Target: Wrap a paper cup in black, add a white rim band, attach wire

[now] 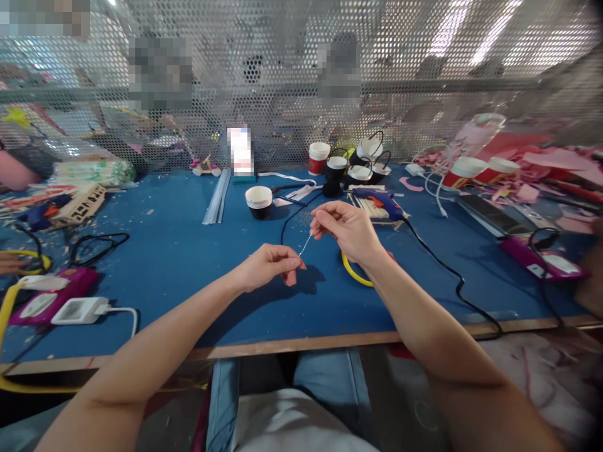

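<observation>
Both my hands hover over the blue table top (188, 245), pinching the two ends of a thin pale strand (306, 243) stretched between them. My left hand (268, 265) is closed in a pinch on the lower end. My right hand (346, 229) pinches the upper end, fingers curled. A yellow ring (354, 274) lies on the table just under my right wrist. A blue glue gun (379, 201) rests on a bundle of wooden sticks right behind my right hand, its black cord (452, 276) trailing to the table's front edge.
Black and red paper cups (259, 201) with wire handles stand behind, near the perforated metal screen (292, 75). Pink power strips (51, 301) and chargers lie at left and right (541, 260). Pink foam scraps (565, 163) pile at far right. Another person's arm (16, 171) shows at far left.
</observation>
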`<act>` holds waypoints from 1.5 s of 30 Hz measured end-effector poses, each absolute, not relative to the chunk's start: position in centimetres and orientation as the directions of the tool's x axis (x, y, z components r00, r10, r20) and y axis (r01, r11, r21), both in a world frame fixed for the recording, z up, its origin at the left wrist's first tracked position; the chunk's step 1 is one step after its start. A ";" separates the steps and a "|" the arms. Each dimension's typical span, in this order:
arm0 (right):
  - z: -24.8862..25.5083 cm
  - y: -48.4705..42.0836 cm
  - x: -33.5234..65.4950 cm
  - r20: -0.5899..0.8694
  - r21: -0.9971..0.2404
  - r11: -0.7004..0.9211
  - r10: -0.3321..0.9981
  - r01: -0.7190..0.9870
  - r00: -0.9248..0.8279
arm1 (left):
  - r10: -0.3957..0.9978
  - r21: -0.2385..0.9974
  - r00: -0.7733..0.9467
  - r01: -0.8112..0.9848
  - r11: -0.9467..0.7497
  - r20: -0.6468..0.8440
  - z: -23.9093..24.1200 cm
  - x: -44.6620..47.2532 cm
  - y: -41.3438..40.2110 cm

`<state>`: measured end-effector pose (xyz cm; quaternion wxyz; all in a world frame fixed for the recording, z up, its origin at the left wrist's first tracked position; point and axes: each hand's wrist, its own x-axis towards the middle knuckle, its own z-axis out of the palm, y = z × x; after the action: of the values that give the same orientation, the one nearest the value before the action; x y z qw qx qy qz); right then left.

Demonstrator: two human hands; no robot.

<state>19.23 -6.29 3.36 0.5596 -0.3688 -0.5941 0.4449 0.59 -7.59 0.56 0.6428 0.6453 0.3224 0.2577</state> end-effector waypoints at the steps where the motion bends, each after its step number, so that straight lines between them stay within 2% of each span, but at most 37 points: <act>1: 3.4 -6.3 19.2 0.342 -0.939 0.339 0.935 -0.055 -0.091 | 0.753 0.996 0.654 0.092 0.020 -0.076 0.6 0.6 -7.6; 20: 2.9 -5.7 19.8 0.264 -0.964 0.260 0.961 -0.056 -0.082 | 0.792 0.984 0.607 0.171 -0.057 -0.060 0.1 0.8 -7.6; 29: 2.8 -5.8 19.5 0.362 -0.932 0.363 0.931 0.017 -0.049 | 0.788 0.985 0.608 0.174 -0.010 -0.099 0.6 0.8 -8.0; 32: 2.9 -5.9 19.3 0.354 -0.935 0.355 0.934 0.019 -0.048 | 0.793 0.986 0.600 0.166 0.010 -0.109 0.4 0.8 -7.9; 39: 2.3 -6.3 18.9 0.145 -0.968 0.201 0.938 0.152 -0.314 | 0.844 0.983 0.533 0.182 -0.040 -0.064 0.0 0.8 -7.4; 45: 2.0 -6.5 18.5 0.124 -0.977 0.175 0.931 0.120 -0.344 | 0.838 0.987 0.546 0.118 -0.105 0.024 -0.4 0.4 -6.7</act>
<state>18.50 -6.47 2.02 0.4060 -0.4041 -0.6500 0.4994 0.41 -6.66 -0.36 0.5666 0.6721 0.3556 0.3173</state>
